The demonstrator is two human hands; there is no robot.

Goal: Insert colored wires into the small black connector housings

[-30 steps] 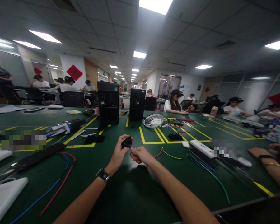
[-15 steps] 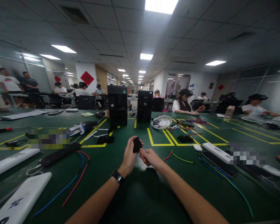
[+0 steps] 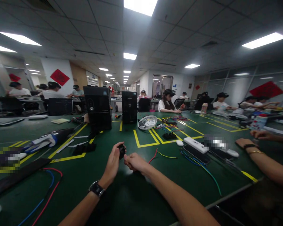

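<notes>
My left hand (image 3: 112, 161), with a dark watch on its wrist, is closed around a small black block (image 3: 122, 152) over the front of the green table. Close against the block's right side is my right hand (image 3: 135, 162), its fingers pinched together. Whatever those fingertips hold is hidden or too small to make out. Just right of my right hand, a red wire (image 3: 153, 155) and a yellow-green wire (image 3: 167, 155) lie on the tabletop. Similar black pieces (image 3: 169, 135) rest farther back to the right, and more dark pieces (image 3: 81, 148) lie to the left.
Two black computer towers (image 3: 97, 108) stand ahead. A white basket (image 3: 147, 122) and loose coloured wires lie behind the right-hand pieces. A white power bank (image 3: 195, 145) is at right, near another person's arm (image 3: 266, 160). Blue and red wires (image 3: 52, 185) curve at left.
The view has turned to the right, bringing another person's hands and arm into sight at the right edge. My hands stay together at the black block, which now shows less between the fingers.
</notes>
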